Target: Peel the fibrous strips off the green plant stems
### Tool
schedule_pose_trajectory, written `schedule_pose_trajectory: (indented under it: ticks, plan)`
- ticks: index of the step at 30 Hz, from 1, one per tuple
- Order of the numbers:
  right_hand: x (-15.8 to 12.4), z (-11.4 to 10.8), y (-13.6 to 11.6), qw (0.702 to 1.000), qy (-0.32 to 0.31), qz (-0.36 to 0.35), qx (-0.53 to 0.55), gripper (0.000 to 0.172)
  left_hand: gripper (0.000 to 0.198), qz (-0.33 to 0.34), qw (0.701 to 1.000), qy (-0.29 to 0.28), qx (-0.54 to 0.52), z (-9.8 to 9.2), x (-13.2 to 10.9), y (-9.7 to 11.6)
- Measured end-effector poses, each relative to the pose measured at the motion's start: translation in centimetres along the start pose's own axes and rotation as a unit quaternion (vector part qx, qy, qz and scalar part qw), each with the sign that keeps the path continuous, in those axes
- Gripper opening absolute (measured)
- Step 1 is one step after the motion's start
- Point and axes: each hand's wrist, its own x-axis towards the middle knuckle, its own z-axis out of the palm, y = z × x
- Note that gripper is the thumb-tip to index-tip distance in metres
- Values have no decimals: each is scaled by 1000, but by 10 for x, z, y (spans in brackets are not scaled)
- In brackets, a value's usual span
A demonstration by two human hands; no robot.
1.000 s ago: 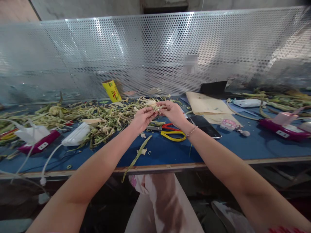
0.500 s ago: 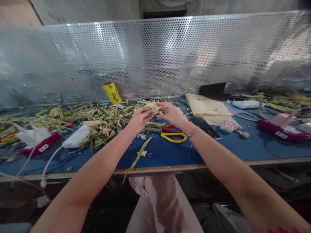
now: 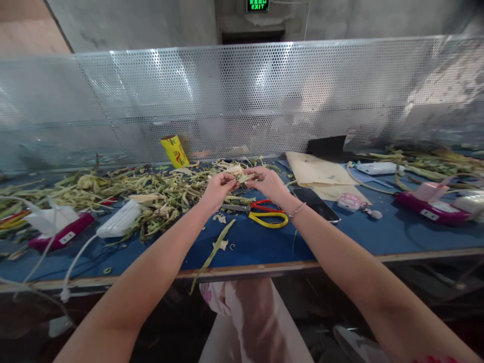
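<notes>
My left hand (image 3: 220,189) is closed in a pinch at the front of the plant heap, on one end of a pale green dried plant piece (image 3: 243,178). From the other side my right hand (image 3: 267,183), with a bracelet at the wrist, has its fingertips closed on the same piece. Just below the hands lie scissors (image 3: 269,220) with red and yellow handles, blades pointing left. A heap of dried plant stalks (image 3: 177,194) spreads behind and left of my left hand. One long green strip (image 3: 215,249) hangs over the table's front edge.
Right of my right arm are a phone (image 3: 316,204), a pink earphone case (image 3: 350,201) and brown paper (image 3: 317,171). Leftward sit a white power bank (image 3: 119,219) and a purple power strip (image 3: 62,237) with cables. A perforated metal screen (image 3: 234,96) stands behind.
The view has tilted up, bringing an exit sign into sight. My right hand's fingers, more spread before, have drawn together on the plant piece; both hands stay in nearly the same place.
</notes>
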Motion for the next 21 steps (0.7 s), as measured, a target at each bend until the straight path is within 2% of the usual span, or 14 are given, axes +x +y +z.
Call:
schedule_pose_trajectory:
  ticks: [8, 13, 16, 21]
  plan:
    - [1, 4, 1, 1000, -14, 19, -18, 32, 15, -6, 998, 11, -55, 7, -3, -1]
    - [1, 8, 3, 999, -35, 14, -17, 29, 15, 7, 999, 14, -28, 7, -2, -8]
    - [0, 5, 1, 999, -19, 13, -31, 28, 16, 7, 1000, 9, -10, 5, -2, -6]
    - [-3, -1, -7, 999, -1, 54, -9, 30, 19, 1, 1000, 5, 3, 2, -3, 1]
